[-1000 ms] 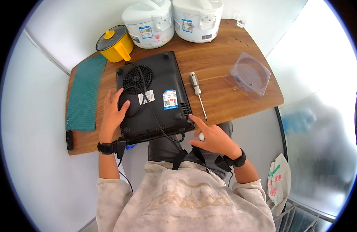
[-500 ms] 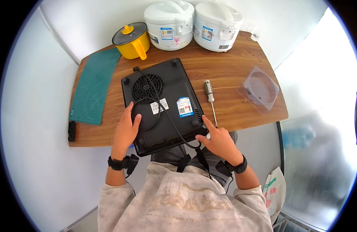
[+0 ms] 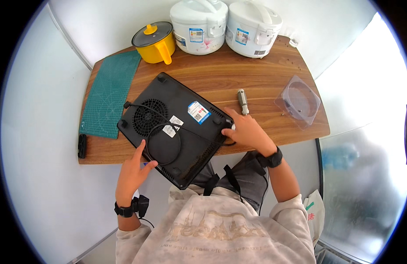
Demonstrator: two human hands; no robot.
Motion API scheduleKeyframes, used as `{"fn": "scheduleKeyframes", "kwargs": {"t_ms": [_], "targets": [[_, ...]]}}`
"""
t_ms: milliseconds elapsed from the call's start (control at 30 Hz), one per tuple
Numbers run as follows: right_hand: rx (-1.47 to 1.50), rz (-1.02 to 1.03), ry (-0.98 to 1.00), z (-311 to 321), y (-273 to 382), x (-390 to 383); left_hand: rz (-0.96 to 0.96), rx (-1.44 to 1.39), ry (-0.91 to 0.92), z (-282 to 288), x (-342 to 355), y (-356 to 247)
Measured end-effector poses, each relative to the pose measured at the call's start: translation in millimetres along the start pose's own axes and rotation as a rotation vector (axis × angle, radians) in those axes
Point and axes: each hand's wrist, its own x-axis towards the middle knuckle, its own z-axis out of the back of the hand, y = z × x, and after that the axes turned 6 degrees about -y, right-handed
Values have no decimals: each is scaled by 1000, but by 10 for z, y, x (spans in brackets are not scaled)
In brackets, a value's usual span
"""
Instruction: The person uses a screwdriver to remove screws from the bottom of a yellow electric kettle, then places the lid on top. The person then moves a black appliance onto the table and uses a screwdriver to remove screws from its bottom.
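Observation:
A black induction cooker (image 3: 192,138) lies underside up, turned at a slant, with its near corner jutting past the table's front edge. My left hand (image 3: 134,169) grips its near left edge, thumb on top and the other fingers partly hidden below. At the right corner, my right hand (image 3: 249,132) holds the edge with thumb and fingers. A black power cord (image 3: 180,143) is looped loosely across the underside, beside the round fan grille (image 3: 149,115). Just beyond my right hand lies a screwdriver (image 3: 242,101), its shaft hidden by that hand.
Two white rice cookers (image 3: 198,26) and a yellow pot (image 3: 154,46) stand along the back. A green cutting mat (image 3: 108,97) covers the left side, with a small black object (image 3: 82,146) near it. On the right sits a clear plastic tray (image 3: 300,100) with small bits in it.
Both hands have turned the induction cooker counterclockwise; its far end swung left and its right corner moved farther away. The cord shifted with it. My right hand now covers the screwdriver's shaft.

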Motion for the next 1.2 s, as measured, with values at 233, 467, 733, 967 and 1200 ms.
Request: {"fn": "scheduleKeyframes", "kwargs": {"t_ms": [233, 467, 733, 967, 1200], "targets": [[-215, -130, 87, 45, 36, 397, -317, 215, -319, -153, 91, 135], [-545, -9, 93, 133, 315, 774, -519, 96, -318, -288, 293, 187], [-631, 19, 110, 184, 334, 1049, -476, 64, -367, -414, 304, 104], [-638, 39, -65, 110, 228, 1161, -568, 299, -520, -641, 347, 133], [-627, 34, -218, 21, 162, 1399, -519, 334, -641, -836, 454, -232]]}}
